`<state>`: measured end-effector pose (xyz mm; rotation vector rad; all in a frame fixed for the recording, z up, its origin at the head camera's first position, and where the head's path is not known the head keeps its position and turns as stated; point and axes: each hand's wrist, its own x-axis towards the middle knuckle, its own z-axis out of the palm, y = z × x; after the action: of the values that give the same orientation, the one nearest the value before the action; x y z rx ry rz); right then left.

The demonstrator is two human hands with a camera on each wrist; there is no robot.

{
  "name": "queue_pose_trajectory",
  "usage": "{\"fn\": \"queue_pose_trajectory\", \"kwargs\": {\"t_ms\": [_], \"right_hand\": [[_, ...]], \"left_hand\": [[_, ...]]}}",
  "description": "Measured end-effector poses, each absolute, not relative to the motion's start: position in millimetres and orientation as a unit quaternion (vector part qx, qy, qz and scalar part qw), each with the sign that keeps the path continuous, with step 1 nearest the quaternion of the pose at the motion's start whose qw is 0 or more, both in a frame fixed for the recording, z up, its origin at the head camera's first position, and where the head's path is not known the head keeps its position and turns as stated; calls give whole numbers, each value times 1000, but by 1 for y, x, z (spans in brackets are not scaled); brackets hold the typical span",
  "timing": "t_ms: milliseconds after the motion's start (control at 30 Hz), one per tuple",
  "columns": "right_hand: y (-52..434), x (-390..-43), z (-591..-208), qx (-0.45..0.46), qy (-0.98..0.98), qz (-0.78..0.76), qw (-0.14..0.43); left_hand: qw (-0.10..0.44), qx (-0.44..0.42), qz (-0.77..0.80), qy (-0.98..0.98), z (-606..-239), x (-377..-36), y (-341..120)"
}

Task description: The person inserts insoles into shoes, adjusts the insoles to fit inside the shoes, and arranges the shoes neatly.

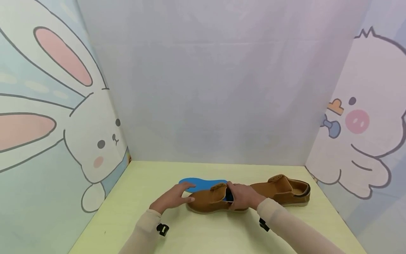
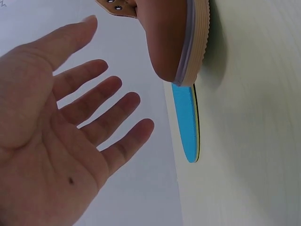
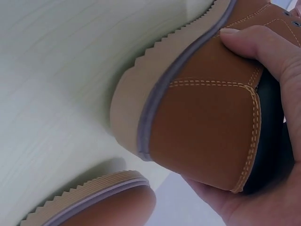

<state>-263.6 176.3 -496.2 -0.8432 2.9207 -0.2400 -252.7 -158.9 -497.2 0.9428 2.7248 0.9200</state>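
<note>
- A person's right hand (image 1: 242,197) grips the brown leather lace-up shoe (image 1: 203,201) by its heel, thumb on one side of the collar and fingers on the other.
- The left hand (image 1: 173,198) reaches toward the shoe's rounded toe, fingers spread and relaxed, holding nothing; whether its thumb touches the leather cannot be told.
- The gripped shoe sits sole-down about midway between the left and right edges of the pale yellow tabletop (image 1: 149,180), its toe toward the left edge; a patch of blue (image 1: 226,199) shows within the dark opening.
- Just behind it, nearer the far edge, a blue insole (image 1: 203,185) lies flat, partly hidden by the shoe and the left fingertips.
- A second brown shoe (image 1: 285,197) stands near the right edge, toe also pointing left and partly hidden behind the right hand, its eyelets unlaced.
- Light sleeves (image 1: 142,225) cover both forearms, with a small black device (image 1: 163,229) at each wrist.
- A plain pale wall (image 1: 215,88) rises beyond the far edge, flanked by a cartoon rabbit (image 1: 85,151) at left and a white cartoon chick (image 1: 377,116) at right.
</note>
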Motion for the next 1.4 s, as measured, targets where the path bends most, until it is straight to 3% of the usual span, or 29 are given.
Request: {"fn": "queue_pose_trajectory", "kwargs": {"t_ms": [433, 933, 1400], "right_hand": [[193, -263, -484, -304, 950, -67, -15], [243, -278, -417, -273, 954, -99, -82], [309, -326, -394, -214, 969, -101, -67]], "left_hand": [[19, 275, 297, 914, -498, -252, -168], [45, 285, 328, 899, -507, -248, -165], [33, 338, 319, 885, -491, -230, -128]]}}
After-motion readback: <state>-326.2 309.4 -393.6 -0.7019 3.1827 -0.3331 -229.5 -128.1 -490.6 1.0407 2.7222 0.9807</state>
